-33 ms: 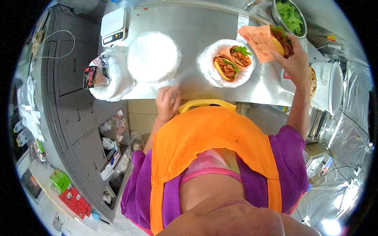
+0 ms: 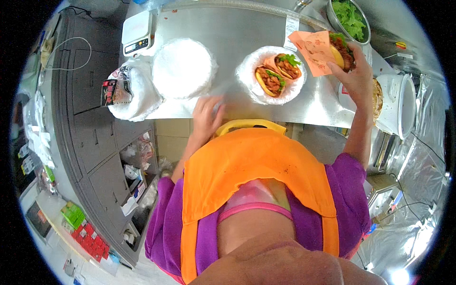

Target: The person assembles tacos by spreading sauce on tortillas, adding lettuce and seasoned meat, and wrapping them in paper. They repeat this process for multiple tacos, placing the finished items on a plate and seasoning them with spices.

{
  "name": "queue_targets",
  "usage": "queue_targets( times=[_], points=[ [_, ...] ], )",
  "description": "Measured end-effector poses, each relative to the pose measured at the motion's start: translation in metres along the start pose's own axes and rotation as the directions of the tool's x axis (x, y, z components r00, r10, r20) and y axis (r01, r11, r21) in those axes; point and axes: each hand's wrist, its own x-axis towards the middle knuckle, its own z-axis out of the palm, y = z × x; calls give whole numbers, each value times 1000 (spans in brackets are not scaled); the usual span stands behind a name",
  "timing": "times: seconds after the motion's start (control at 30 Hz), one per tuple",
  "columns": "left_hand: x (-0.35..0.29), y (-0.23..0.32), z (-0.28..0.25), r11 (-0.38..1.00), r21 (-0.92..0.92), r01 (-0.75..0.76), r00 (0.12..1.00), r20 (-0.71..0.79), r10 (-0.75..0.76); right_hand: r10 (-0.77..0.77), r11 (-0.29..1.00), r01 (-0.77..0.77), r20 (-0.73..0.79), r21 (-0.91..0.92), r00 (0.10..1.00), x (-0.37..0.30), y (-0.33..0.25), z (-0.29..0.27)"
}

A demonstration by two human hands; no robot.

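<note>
My right hand point(image 2: 354, 71) grips a filled bun point(image 2: 343, 52) at the right side of the counter, its orange paper sleeve point(image 2: 312, 53) pointing left. Dark meat and green lettuce show at the bun's open side. Left of it, a round bowl lined with white plastic point(image 2: 251, 90) holds two more filled buns point(image 2: 270, 81) in orange paper. My left hand point(image 2: 207, 116) is at the counter's front edge, below a round white plastic-covered container point(image 2: 183, 69). Its thumb stands apart from loosely bent fingers, with nothing visible in them; the fingertips are blurred.
On the metal counter point(image 2: 218, 28) are a white scale point(image 2: 137, 33), a plastic-wrapped bundle point(image 2: 135, 97) and a paper slip point(image 2: 291, 32). A metal bowl of lettuce point(image 2: 349, 21) stands at the far right, a white tub point(image 2: 403, 107) nearer. Grey cabinets point(image 2: 97, 118) line the left.
My left hand has moved slightly up and to the right along the counter's front edge. My right hand keeps hold of the filled bun, almost unmoved.
</note>
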Motion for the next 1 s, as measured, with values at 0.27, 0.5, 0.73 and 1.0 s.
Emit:
queue_targets(
  times=[0.27,0.5,0.73,1.0],
  points=[
    [142,29,108,969,108,224,885,395,-248,82,985,-63,-117,158,990,-41,89,-18],
    [121,64,97,875,271,402,749,452,-484,189,940,-163,-60,298,980,-54,107,-12],
    [161,49,127,982,180,53,754,638,-158,202,934,-202,30,296,979,-52,78,-12],
    [139,70,120,976,78,-205,799,589,120,42,981,-50,43,190,998,-53,66,17]
  ],
)
